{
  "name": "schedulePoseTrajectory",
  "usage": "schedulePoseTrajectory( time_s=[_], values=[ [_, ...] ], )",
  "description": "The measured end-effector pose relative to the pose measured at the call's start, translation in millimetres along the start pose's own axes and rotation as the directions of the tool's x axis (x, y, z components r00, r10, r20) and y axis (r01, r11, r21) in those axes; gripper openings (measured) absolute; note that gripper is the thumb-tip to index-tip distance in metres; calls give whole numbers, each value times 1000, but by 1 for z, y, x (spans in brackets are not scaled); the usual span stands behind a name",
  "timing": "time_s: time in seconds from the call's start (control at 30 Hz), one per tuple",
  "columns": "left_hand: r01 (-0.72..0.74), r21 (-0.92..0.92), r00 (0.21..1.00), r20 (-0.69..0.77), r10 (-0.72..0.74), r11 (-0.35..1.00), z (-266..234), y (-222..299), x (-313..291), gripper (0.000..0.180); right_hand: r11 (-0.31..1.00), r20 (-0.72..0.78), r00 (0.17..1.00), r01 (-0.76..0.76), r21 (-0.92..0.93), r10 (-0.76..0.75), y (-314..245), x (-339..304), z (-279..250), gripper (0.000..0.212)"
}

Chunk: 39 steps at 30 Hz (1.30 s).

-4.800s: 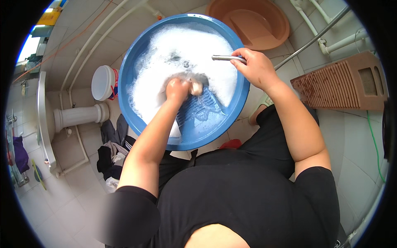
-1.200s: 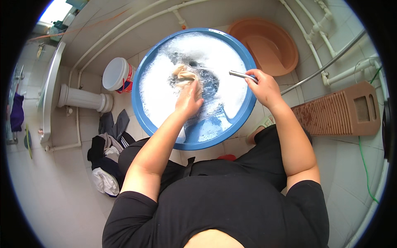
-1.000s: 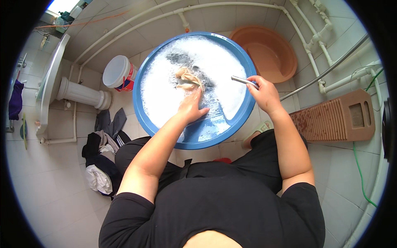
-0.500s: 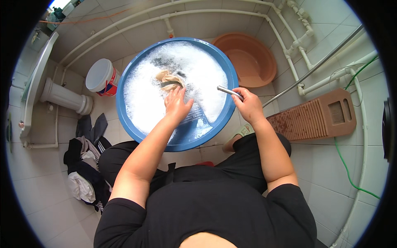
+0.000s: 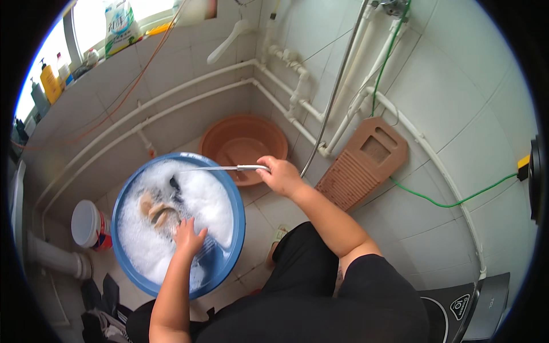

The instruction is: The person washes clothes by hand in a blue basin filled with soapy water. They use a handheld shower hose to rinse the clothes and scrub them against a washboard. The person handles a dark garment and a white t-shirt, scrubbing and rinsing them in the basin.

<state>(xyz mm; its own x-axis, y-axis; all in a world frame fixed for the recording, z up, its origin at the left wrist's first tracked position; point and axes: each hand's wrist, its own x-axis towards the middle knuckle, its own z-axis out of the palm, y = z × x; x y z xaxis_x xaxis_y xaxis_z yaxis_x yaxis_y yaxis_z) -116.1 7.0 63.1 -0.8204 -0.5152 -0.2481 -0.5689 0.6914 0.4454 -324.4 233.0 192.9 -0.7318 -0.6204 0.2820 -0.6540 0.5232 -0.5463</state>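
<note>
Closest in, the person's black-clad knees [image 5: 303, 254] come up near the tub, a slipper [image 5: 280, 233] showing beyond. A dark grey appliance [image 5: 443, 303] at lower right carries a pale-outlined badge [image 5: 459, 307] and small lettering on its raised edge. At lower left, dark and grey clothes [image 5: 103, 323] lie heaped on the tiled floor.

The blue tub [image 5: 239, 228] holds thick white foam [image 5: 209, 200]. In it, left of the middle, sits a wet tan cloth [image 5: 160, 212], partly sunk, with something dark [image 5: 175, 187] just beyond it. The left hand [image 5: 190, 236] lies open at the cloth's near edge, fingers against it and thumb spread clear; the fingertips are too small to make out. The right hand [image 5: 280, 176] is closed around the end of a hose [image 5: 251, 167] above the tub's far right side, and a thin stream of water [image 5: 209, 168] runs leftward from it over the foam.

Just left of the tub stands a white bucket [image 5: 84, 223] with a red printed band, its print too small to read. Behind the tub, a brown basin [image 5: 257, 134] is partly hidden by the tub's rim. To its right, a brown washboard [image 5: 366, 160] leans near white pipes [image 5: 403, 117] and a green cord [image 5: 440, 203]. Farthest, the sill holds bottles [image 5: 50, 84] and a bag [image 5: 117, 31] with large printing; a white hanger [image 5: 229, 41] hangs by the wall.
</note>
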Motion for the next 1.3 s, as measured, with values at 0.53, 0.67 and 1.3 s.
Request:
schedulePoseTrajectory(
  time_s=[0.53,0.67,1.3],
  values=[
    [-7,-76,999,-41,4,997,18,-15,14,61,419,-601,799,-553,-720,22,-40,185,-350,67],
    [37,-101,998,-40,-41,994,25,-31,14,60,434,-634,771,-550,-713,-64,-26,197,-352,59],
    [142,-159,959,-223,-176,977,27,-91,9,70,772,45,771,-636,-7,636,137,114,-57,41]
  ],
)
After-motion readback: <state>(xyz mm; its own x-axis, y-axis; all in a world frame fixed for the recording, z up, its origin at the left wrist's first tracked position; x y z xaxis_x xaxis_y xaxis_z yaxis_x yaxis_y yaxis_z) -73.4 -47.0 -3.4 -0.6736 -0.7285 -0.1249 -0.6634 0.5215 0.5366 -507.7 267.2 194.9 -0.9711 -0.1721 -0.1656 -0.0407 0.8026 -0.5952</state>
